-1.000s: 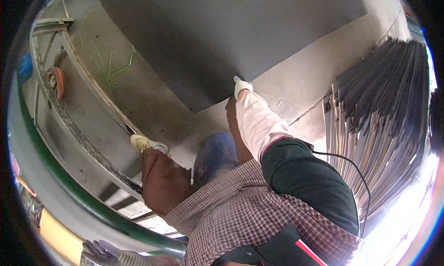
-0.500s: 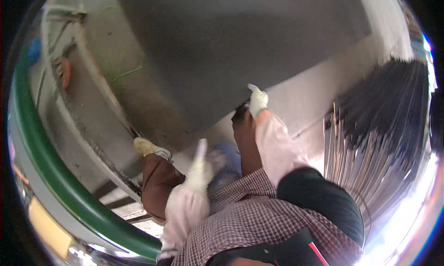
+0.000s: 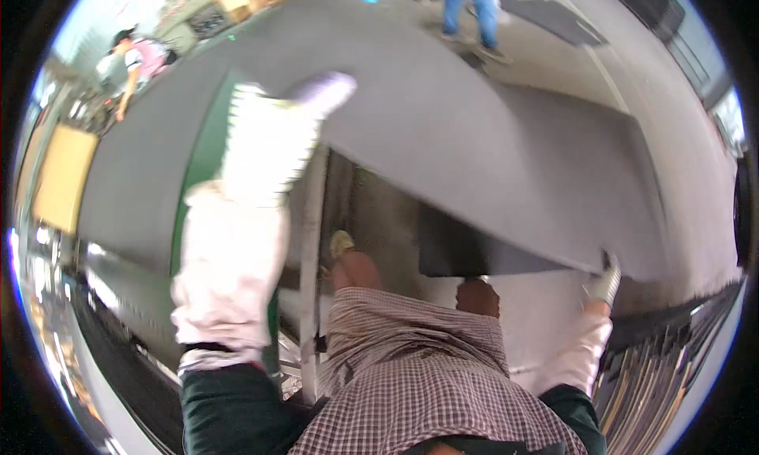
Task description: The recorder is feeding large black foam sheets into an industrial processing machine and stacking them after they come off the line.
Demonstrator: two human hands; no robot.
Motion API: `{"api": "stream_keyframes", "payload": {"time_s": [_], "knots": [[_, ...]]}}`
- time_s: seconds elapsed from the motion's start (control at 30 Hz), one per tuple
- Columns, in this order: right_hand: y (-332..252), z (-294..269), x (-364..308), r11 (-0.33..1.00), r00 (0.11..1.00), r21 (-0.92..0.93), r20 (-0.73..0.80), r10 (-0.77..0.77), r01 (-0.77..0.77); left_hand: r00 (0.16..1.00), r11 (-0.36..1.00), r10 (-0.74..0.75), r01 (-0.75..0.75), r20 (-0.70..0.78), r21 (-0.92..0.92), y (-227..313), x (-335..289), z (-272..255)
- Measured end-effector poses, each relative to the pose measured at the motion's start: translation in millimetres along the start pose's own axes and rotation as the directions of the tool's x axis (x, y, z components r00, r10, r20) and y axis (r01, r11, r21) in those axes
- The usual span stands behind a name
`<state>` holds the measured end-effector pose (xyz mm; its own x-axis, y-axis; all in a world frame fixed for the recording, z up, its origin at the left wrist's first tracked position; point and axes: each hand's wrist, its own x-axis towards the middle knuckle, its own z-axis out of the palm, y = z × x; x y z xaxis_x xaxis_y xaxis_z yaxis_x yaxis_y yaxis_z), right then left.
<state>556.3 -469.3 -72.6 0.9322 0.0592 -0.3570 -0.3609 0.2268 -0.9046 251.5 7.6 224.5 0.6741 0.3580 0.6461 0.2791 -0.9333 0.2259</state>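
Observation:
A large, flexible dark grey sheet (image 3: 443,131) stretches from the green-edged machine on my left across to my right side. At its near right edge, my right hand (image 3: 607,283), in a pale glove, grips the border. My left hand (image 3: 273,143) is raised over the sheet near the green edge, in a white glove with purple at the fingertip. Motion smears its fingers, so I cannot tell whether it touches the sheet. Under the lifted sheet, another dark sheet (image 3: 455,245) lies low near my foot.
A stack of dark sheets (image 3: 664,376) stands at lower right. A metal frame bar (image 3: 314,273) runs beside my left leg. At far left, a person (image 3: 142,64) leans by the machine near a tan panel (image 3: 65,177). Another person's blue-trousered legs (image 3: 472,12) stand at the back.
My view has risen and turned. The left hand has gone from low by my legs to up over the machine side. The right hand now holds a raised sheet's edge farther right.

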Motion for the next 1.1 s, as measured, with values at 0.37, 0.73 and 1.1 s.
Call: {"api": "stream_keyframes", "payload": {"time_s": [0.37,0.73,1.1], "knots": [[67,107,-145,0.945,0.934,0.252,0.337,0.116,-0.208,0.755,0.886,-0.32,0.453,-0.573,0.101,-77,-299,-224],[129,213,-224,0.61,0.659,0.418,0.714,0.238,-0.673,0.494,-0.131,-0.851,0.123,0.175,-0.984,-25,-298,-46],[86,217,-205,0.921,0.868,0.357,0.495,-0.048,-0.153,0.248,-0.137,-0.961,-0.053,0.12,-0.989,-117,-304,-36]]}}
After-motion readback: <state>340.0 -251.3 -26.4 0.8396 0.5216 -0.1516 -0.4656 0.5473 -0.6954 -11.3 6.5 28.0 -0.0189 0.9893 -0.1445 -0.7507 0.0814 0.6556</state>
